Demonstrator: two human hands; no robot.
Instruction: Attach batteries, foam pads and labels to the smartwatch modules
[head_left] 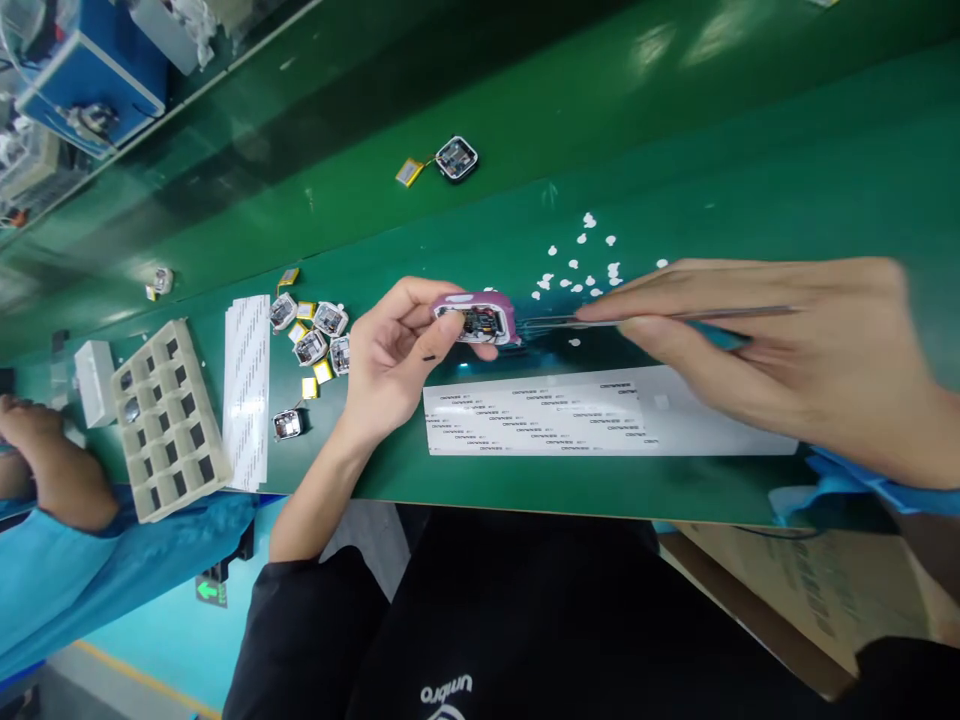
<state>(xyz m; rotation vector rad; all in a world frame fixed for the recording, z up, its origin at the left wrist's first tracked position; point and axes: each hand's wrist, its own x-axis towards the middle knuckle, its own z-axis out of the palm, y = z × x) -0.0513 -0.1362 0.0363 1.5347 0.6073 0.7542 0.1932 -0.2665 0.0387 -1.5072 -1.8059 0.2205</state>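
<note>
My left hand (401, 350) holds a small purple-rimmed watch case (478, 320), its circuit board facing up, with the thumb pressed on its near side. A small black strip sticks to that thumb. Metal tweezers (675, 316) are pinched in my right hand (772, 350), their tips pointing left beside the case's right edge. I cannot tell whether the tips touch the case. Just beyond them several small white round stickers (590, 281) lie scattered on the green mat. In front of both hands is a white printed adhesive sheet (540, 415).
Several opened watch cases (311, 347) with yellow batteries lie left of my left hand. Another case (456, 158) lies farther back. Printed strips (246, 390), a beige compartment tray (171, 420) and a white box (94, 382) stand left, near a co-worker's arm (60, 460).
</note>
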